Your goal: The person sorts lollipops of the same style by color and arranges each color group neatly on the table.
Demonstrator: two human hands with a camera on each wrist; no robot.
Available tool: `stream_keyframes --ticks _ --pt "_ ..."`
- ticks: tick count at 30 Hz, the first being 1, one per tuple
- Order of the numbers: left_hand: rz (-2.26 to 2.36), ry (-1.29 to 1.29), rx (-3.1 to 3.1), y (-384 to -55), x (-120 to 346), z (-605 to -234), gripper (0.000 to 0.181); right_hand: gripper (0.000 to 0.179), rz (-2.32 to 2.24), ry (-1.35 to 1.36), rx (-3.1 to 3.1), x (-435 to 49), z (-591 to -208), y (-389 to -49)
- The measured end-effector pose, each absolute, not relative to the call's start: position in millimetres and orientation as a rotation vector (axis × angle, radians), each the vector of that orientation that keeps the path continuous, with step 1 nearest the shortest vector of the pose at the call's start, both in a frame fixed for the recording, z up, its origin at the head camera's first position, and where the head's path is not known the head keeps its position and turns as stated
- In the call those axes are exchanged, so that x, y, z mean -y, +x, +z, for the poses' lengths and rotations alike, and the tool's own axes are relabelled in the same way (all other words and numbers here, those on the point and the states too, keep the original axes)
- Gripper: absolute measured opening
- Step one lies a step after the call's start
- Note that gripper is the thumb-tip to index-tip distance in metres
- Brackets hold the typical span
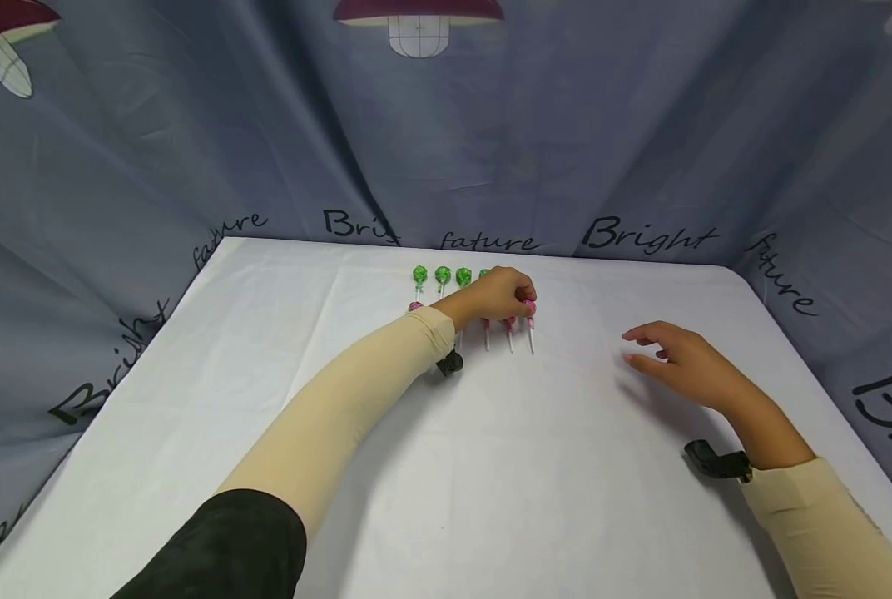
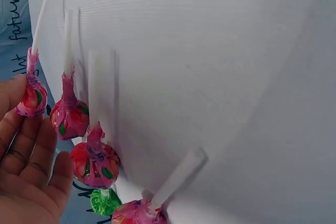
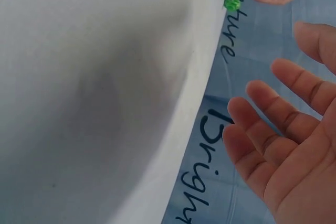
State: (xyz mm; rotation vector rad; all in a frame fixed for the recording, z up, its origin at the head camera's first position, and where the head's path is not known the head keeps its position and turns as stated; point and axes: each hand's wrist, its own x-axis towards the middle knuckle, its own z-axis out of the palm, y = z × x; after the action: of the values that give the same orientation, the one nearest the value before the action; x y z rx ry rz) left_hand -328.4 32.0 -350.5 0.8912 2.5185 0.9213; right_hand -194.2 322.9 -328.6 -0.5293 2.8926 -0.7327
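My left hand [image 1: 494, 293] pinches the wrapped head of a pink lollipop [image 2: 32, 98] between thumb and fingers, at the right end of a row. Beside it in the left wrist view lie more pink lollipops [image 2: 70, 115], with white sticks toward the near side. Behind that row, green lollipops [image 1: 442, 274] form a second row, partly covered by my left hand. To the right, my right hand [image 1: 686, 362] hovers above the table with fingers loosely spread, holding nothing. My left wrist and sleeve hide part of the pink row.
A white cloth covers the table [image 1: 536, 482]. Its far edge meets a grey-blue curtain [image 1: 491, 133] printed with lamps and lettering. A black wrist camera [image 1: 716, 460] sits under my right wrist, and another black device [image 1: 450, 363] under the left.
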Motion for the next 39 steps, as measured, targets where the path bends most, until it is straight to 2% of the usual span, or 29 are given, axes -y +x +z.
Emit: stream_keyframes --ticks 9,20,39 --pt "0.813 0.885 -2.608 -332.7 -38.9 -364.1 0.016 0.039 -0.764 -0.534 -2.884 -321.5 -332.3 -192.9" --pt "0.679 0.948 -2.675 -325.3 -47.2 -362.0 0.022 0.040 -0.762 -0.500 -2.876 -321.4 -332.5 -190.4" --pt "0.709 0.957 -2.636 -327.0 -44.7 -365.2 0.026 0.041 -0.756 -0.463 -2.861 -320.5 -335.1 -191.8"
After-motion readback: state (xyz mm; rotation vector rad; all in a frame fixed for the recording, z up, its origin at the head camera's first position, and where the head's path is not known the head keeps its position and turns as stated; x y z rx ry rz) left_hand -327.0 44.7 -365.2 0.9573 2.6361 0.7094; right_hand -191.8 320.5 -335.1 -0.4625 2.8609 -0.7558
